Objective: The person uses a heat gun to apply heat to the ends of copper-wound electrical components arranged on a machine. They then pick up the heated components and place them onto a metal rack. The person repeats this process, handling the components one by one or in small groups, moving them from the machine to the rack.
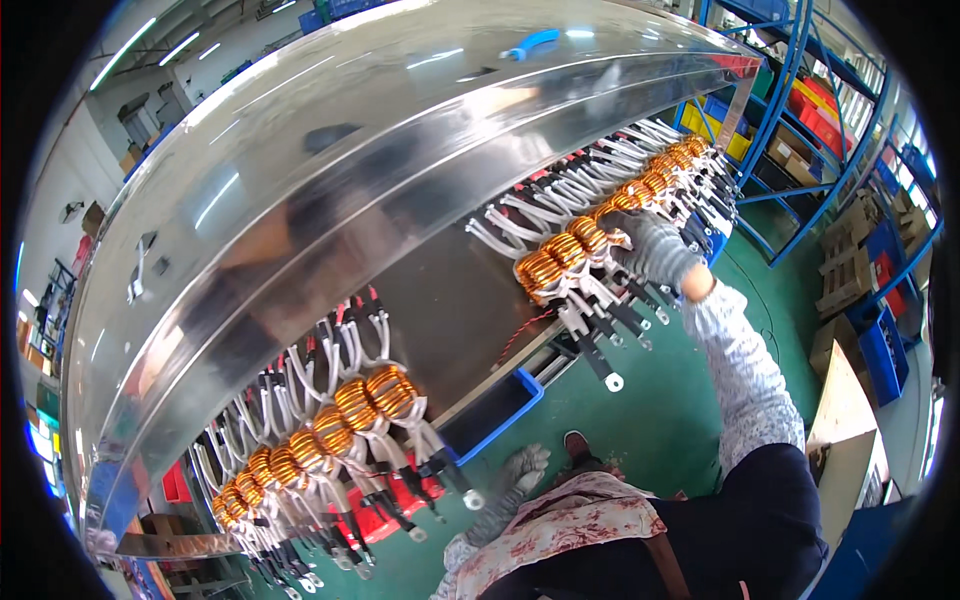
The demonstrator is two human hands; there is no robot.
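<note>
My right hand [655, 250], in a grey knit glove, reaches into the right-hand row of copper-wound ring coils [568, 250]. Its fingers curl against one of the coils, with the fingertips partly hidden among coils and leads. White-sleeved leads with black ends and metal ring lugs [614, 382] hang toward me from this row. My left hand [525, 466], gloved the same way, is low in front of my body, fingers apart and nothing in them. Nearest to it is the left-hand row of similar coils [334, 428], with its own lugged leads.
Above the coil shelf [425, 300] spans a shiny metal tabletop [300, 150], with a blue-handled tool [530, 44] on it. A blue bin [495, 415] and a red bin [375, 512] sit below the front edge. Blue racks [795, 130] stand at right.
</note>
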